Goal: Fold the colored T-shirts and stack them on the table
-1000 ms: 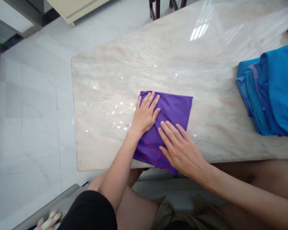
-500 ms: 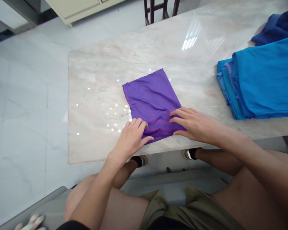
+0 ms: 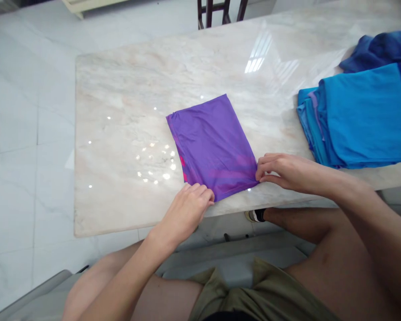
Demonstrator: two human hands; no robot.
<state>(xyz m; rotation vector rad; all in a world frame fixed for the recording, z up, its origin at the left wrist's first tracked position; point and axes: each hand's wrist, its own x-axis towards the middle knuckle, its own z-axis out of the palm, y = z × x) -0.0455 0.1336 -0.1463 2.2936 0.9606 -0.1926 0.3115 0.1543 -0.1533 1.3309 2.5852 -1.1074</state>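
Observation:
A purple folded cloth [image 3: 214, 142], perhaps a garment, lies on the marble-patterned table [image 3: 120, 89] near its front edge. Pink-red patches show along its left side. My left hand [image 3: 192, 207] is closed on the near left corner, with the fingers curled over the fabric. At the near right corner, my right hand [image 3: 279, 169] pinches the cloth between thumb and fingers. The fabric lies mostly smooth, with a few shallow creases.
To the right is a stack of folded blue cloths [image 3: 364, 116], with a dark blue crumpled cloth [image 3: 384, 53] behind it. A dark stool [image 3: 217, 9] stands beyond the far table edge. My legs and a grey seat [image 3: 220, 263] are below the near edge.
Both hands went from resting with spread fingers on the cloth to gripping its near corners. The right hand shifted outward to the right, and the cloth looks flatter. The view has shifted slightly.

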